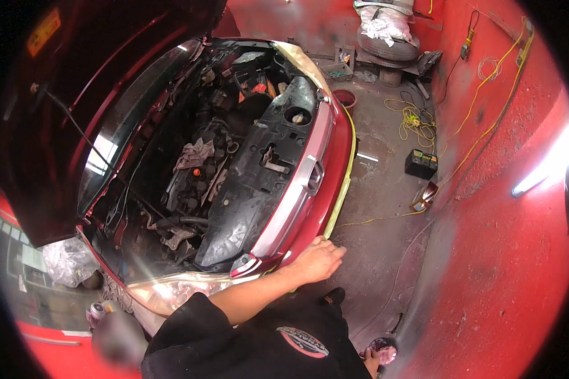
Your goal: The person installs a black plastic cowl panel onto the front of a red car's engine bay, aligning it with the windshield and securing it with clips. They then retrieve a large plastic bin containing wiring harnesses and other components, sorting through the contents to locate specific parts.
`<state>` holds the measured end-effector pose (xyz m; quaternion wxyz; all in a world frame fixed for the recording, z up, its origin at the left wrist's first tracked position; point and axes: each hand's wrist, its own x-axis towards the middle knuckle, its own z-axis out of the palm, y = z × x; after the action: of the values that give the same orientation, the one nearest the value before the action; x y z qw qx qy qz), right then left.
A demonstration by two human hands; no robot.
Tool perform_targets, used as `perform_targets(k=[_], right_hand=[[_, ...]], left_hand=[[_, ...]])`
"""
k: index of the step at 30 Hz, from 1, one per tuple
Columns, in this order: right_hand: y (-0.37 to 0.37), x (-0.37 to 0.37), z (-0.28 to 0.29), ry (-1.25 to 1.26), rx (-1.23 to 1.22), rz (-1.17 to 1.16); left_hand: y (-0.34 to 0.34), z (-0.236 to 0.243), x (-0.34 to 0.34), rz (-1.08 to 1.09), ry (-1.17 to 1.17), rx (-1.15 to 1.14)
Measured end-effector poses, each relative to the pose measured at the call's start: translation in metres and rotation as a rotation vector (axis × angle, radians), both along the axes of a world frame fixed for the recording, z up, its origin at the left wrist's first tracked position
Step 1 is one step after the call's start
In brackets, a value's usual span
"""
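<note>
My left hand (pixel 319 259) reaches across the front bumper (pixel 343 150) of a dark red car. Its fingers are curled together at the bumper's outer edge, where a strip of yellow-green masking tape (pixel 344 196) ends beside the knuckles. What the fingers grip, if anything, is hidden. Low in the picture, my right hand (pixel 371 362) is wrapped round the side of a small round object (pixel 384 351) with a pinkish, shiny face. Its exact kind cannot be made out. The chrome-trimmed grille with its badge (pixel 313 175) lies just beyond my left hand.
The raised hood (pixel 101 82) hangs over the engine bay, where a crumpled rag (pixel 195 154) lies. On the floor are a car battery (pixel 421 164), a coiled yellow cord (pixel 416 121) and stacked tires (pixel 389 49). A red wall (pixel 487 278) bounds the right side.
</note>
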<state>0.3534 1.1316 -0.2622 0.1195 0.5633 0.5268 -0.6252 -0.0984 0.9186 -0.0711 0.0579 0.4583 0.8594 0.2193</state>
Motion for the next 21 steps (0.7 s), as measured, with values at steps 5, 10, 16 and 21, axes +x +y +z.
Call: perform_targets(k=[5, 10, 16, 21], right_hand=[[0.038, -0.018, -0.008, -0.096, 0.014, -0.132], [0.059, -0.061, -0.013, -0.158, 0.027, -0.165], [0.108, -0.175, -0.005, -0.207, 0.089, -0.158], [0.154, -0.28, 0.004, -0.194, 0.123, -0.054]], left_hand=[[0.019, -0.027, -0.053, 0.083, -0.113, -0.141], [0.033, -0.12, -0.095, 0.149, -0.277, -0.281], [0.098, -0.166, -0.181, -0.103, -0.399, -0.438], [0.165, -0.155, -0.28, 0.023, -0.295, -0.256]])
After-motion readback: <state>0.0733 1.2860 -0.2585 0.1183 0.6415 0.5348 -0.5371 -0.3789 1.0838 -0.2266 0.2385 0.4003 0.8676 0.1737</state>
